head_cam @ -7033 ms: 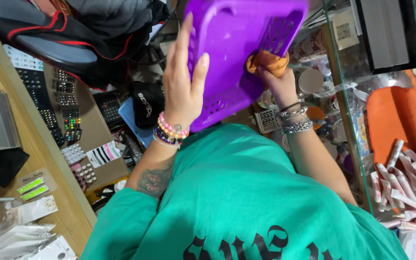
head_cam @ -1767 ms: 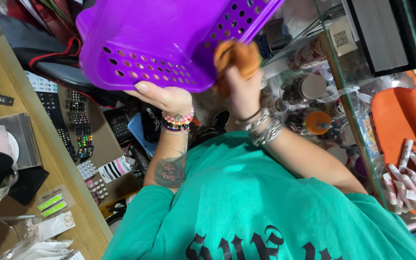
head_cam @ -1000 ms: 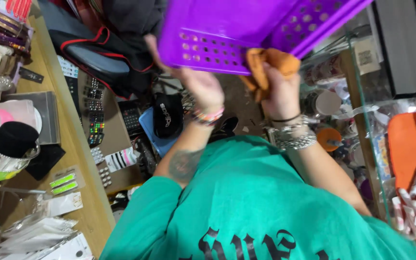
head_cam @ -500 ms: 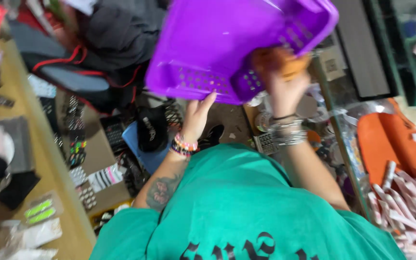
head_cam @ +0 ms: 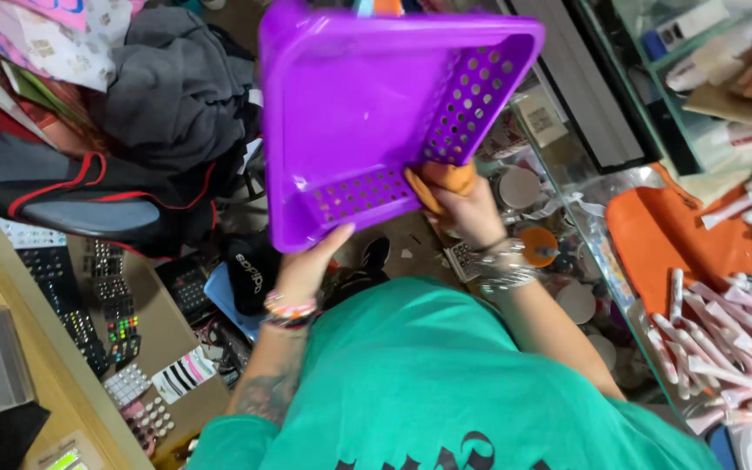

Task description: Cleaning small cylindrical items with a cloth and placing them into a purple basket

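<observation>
Fingers (head_cam: 328, 248) of the left hand (head_cam: 306, 270) are spread against the underside of the purple basket (head_cam: 367, 113), propping its lower corner from below, not wrapped round anything. The right hand (head_cam: 467, 209) has its fingers closed on an orange cloth (head_cam: 446, 178), pressed into the basket's perforated side wall. The basket itself is up in the air, tilted on edge in front of the person's chest, open side facing the camera.

Here's the risk: that left-hand support looks like a flat prop on smooth plastic, so a hard push from the cloth could slide the basket off the palm. Below lies a heap of dark clothes (head_cam: 176, 87) and a crowded floor; to the right a glass shelf (head_cam: 602, 235) packed with small round tins (head_cam: 520, 187), and pink tubes (head_cam: 724, 339) on an orange tray (head_cam: 654, 231). A swinging corner could well knock those loose. The bracelets (head_cam: 502, 265) might also snag in the holes.
</observation>
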